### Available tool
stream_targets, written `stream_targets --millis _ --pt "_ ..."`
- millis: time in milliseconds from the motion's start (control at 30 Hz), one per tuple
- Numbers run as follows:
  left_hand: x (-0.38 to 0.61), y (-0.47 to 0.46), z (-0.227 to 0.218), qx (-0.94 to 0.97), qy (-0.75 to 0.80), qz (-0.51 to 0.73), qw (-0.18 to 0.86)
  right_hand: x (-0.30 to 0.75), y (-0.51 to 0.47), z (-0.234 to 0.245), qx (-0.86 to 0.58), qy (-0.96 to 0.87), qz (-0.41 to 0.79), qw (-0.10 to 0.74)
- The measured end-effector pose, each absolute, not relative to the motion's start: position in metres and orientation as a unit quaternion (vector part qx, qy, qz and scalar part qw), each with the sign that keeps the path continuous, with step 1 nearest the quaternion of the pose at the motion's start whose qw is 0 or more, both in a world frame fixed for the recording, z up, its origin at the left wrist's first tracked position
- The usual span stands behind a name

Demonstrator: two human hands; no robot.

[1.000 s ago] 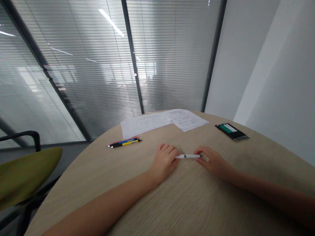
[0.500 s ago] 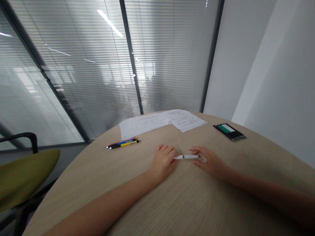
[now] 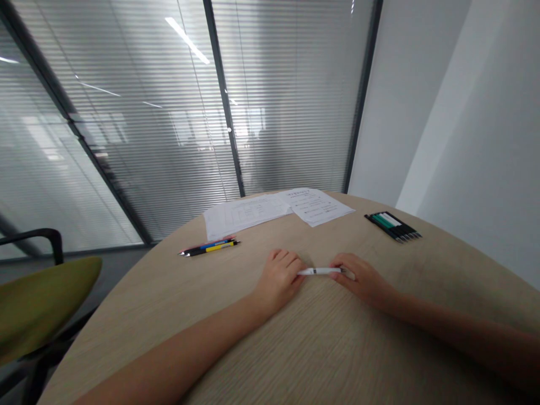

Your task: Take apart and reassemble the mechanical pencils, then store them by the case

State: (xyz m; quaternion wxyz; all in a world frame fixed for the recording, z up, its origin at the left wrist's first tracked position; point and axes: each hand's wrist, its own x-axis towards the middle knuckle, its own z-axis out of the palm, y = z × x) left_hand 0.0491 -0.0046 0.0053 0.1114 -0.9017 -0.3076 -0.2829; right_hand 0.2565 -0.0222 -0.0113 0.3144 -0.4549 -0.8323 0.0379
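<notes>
A slim white pen [image 3: 321, 271] with a dark band lies level between my two hands, just above or on the wooden table [image 3: 278, 349]. My left hand [image 3: 282, 277] is closed on the pen's left end, its fingers curled down and hiding that end. At the other end, my right hand [image 3: 358, 277] pinches the pen between thumb and fingers, and a dark tip shows inside the pinch.
Several pens [image 3: 211, 246] in yellow, blue, red and black lie at the left. Printed paper sheets [image 3: 248, 215] spread along the far edge. A row of black and green pens [image 3: 392, 226] lies at the right. A green chair [image 3: 46, 292] stands left of the table.
My right hand's thumb and fingers, apart around the pen's right end before, have closed onto it. My left hand keeps its hold in the same place.
</notes>
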Motion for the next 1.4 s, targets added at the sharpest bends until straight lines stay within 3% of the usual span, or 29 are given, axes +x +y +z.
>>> stream_targets --millis 233,733,933,1400 --pt "0.0504 -0.0049 0.0072 -0.895 -0.331 -0.286 0.091 0.2563 -0.0197 -0.0193 -0.417 -0.834 -0.015 0.361" --pt "0.0493 -0.0052 0.0062 -0.904 -0.306 -0.287 0.082 0.2572 -0.0214 -0.0148 -0.441 -0.842 -0.001 0.309" --pt "0.0498 -0.0046 0.0062 -0.905 -0.309 -0.282 0.081 0.2568 -0.0215 -0.0174 -0.414 -0.841 -0.025 0.347" --pt "0.0493 -0.0050 0.0057 -0.909 -0.293 -0.282 0.092 0.2573 -0.0212 -0.0135 -0.435 -0.852 -0.055 0.285"
